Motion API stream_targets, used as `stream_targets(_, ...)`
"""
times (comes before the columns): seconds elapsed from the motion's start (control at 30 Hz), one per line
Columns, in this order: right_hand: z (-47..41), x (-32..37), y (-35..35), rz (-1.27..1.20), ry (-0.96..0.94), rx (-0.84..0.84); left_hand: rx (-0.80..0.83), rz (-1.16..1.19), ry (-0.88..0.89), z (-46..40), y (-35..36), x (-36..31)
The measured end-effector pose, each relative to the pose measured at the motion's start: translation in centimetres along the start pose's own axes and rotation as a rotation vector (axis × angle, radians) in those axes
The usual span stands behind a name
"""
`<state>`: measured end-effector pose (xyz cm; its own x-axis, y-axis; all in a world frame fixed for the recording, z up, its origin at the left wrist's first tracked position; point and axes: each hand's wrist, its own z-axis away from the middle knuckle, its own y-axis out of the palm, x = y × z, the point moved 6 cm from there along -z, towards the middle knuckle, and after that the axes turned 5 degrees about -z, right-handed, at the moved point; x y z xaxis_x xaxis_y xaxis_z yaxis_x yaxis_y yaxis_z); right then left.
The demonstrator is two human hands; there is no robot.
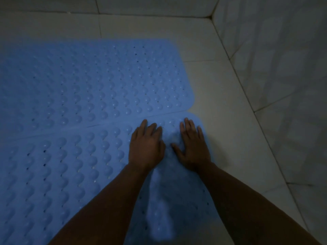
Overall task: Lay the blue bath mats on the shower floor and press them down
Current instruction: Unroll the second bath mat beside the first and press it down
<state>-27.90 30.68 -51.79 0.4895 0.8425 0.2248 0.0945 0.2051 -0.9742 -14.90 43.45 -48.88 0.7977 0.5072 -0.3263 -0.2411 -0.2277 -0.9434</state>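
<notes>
Down on the shower floor (221, 96), two blue bath mats are lying flat side by side, their long edges meeting along a seam that is running from lower left up to the right. The far mat (92, 82) and the near mat (58, 174) are both stretching leftward past the edge of the view, so their long axes are lying left to right, tilted slightly, with their rounded right-hand corners pointing toward the tiled wall (283, 68). Both are showing rows of raised bumps and small drain holes.

The left hand (146, 147) and the right hand (193, 147) are resting palm down on the near mat, close to its far right corner, just beside each other but not touching. Fingers on both are lying straight and slightly spread, flat against the blue surface and holding nothing, pointing toward the seam. Both forearms are reaching in from the bottom of the view, covering part of the near mat.

A strip of pale floor tile is separating the mats from the wall on the right and from the low tiled ledge (141, 6) at the back
</notes>
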Motion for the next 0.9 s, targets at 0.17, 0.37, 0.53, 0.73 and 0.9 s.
stream_targets(0.17,0.3,-1.1,0.5,-0.035,-0.021,-0.037,-0.081,0.005,0.030,0.5,0.2,0.4)
stream_targets(0.37,0.2,-1.0,1.2,-0.011,0.037,0.083,-0.080,-0.003,-0.007,0.9,-0.5,1.2)
stream_targets(0.53,-2.1,-1.5,-0.7,-0.160,0.224,0.440,-0.068,-0.013,-0.046,0.8,-2.9,0.2)
stream_targets(0.73,-2.6,1.2,-3.4,-0.095,0.180,0.389,-0.079,-0.009,-0.080,0.7,-6.1,0.5)
stream_targets(0.9,1.6,4.1,-0.2,-0.059,0.076,0.237,-0.111,-0.005,-0.086,2.2,-5.9,1.8)
